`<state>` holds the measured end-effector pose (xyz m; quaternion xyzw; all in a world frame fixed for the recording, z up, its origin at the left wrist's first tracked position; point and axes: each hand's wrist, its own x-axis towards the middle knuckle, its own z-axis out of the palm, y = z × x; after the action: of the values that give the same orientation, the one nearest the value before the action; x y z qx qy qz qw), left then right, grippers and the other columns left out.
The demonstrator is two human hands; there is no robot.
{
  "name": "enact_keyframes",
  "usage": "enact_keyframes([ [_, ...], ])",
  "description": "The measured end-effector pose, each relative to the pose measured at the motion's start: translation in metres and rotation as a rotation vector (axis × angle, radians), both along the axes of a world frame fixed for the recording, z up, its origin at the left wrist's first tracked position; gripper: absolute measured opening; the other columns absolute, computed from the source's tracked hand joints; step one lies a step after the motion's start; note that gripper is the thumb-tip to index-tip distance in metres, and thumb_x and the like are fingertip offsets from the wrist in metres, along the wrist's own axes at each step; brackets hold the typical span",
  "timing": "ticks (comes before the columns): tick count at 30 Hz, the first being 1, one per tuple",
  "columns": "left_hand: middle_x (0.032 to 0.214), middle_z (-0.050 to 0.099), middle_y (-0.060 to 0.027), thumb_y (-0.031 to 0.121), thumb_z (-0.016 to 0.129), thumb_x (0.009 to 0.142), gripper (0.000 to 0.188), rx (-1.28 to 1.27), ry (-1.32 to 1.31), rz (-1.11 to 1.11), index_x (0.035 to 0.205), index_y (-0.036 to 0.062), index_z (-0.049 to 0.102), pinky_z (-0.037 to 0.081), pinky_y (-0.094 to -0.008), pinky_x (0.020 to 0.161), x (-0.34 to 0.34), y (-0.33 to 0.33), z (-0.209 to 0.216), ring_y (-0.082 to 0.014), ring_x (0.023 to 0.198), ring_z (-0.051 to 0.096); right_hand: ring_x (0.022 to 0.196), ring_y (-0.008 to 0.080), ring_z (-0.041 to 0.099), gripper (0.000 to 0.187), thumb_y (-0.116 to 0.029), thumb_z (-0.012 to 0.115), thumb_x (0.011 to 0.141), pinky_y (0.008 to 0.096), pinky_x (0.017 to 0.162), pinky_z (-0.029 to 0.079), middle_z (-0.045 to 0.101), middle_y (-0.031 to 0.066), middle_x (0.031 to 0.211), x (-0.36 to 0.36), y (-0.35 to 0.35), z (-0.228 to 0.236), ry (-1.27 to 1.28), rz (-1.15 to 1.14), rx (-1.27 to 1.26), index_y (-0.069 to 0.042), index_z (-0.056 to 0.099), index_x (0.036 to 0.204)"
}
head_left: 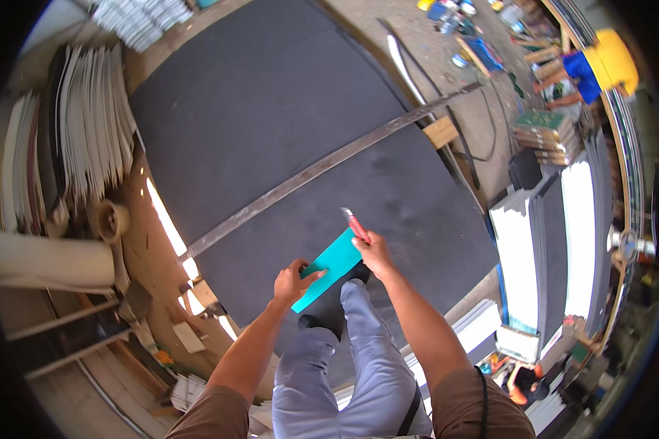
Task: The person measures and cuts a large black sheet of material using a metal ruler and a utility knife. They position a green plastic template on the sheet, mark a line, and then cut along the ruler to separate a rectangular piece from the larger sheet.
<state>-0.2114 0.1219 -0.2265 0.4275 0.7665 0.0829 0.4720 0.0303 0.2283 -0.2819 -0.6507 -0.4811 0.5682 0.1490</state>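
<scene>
A flat teal strip (334, 261) slants in front of my knees, above a large black sheet (271, 95). My left hand (294, 282) grips the strip near its lower left end, thumb lying across the top face. At the upper right end, my right hand (374, 254) holds a red utility knife (356, 225), its tip pointing up and left. That same hand is close against the strip's end; whether its fingers also pinch the strip I cannot tell. Beyond the hands, a long dark metal bar (322, 170) lies diagonally across the black sheet.
A wooden block (441, 132) sits by the bar's right part. Stacked sheets (91, 121) and a large pale roll (47, 260) stand at left. White and dark panels (520, 249) lean at right. One person in a yellow top (612, 62) is at upper right, another person (523, 384) at lower right.
</scene>
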Motion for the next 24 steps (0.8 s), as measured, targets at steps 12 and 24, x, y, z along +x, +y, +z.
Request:
enact_keyframes([
  [12, 0.087, 0.072, -0.0071, 0.051, 0.092, 0.080, 0.062, 0.056, -0.142, 0.122, 0.108, -0.0013, 0.073, 0.055, -0.0325, 0.070, 0.087, 0.155, 0.032, -0.0152, 0.077, 0.068, 0.056, 0.0090, 0.043, 0.021, -0.027, 0.073, 0.102, 0.0306, 0.049, 0.043, 0.049, -0.0034, 0.076, 0.169, 0.077, 0.087, 0.127, -0.685, -0.128, -0.007, 0.066, 0.102],
  [24, 0.090, 0.069, -0.0051, 0.033, 0.094, 0.082, 0.060, 0.071, -0.414, 0.205, 0.122, -0.0026, 0.066, 0.051, -0.0281, 0.060, 0.150, 0.309, 0.063, -0.0113, 0.074, 0.064, 0.052, 0.0107, 0.044, 0.021, -0.029, 0.071, 0.104, 0.0326, 0.054, 0.051, 0.051, -0.0020, 0.078, 0.213, 0.122, 0.090, 0.174, -1.097, -0.224, -0.010, 0.064, 0.107],
])
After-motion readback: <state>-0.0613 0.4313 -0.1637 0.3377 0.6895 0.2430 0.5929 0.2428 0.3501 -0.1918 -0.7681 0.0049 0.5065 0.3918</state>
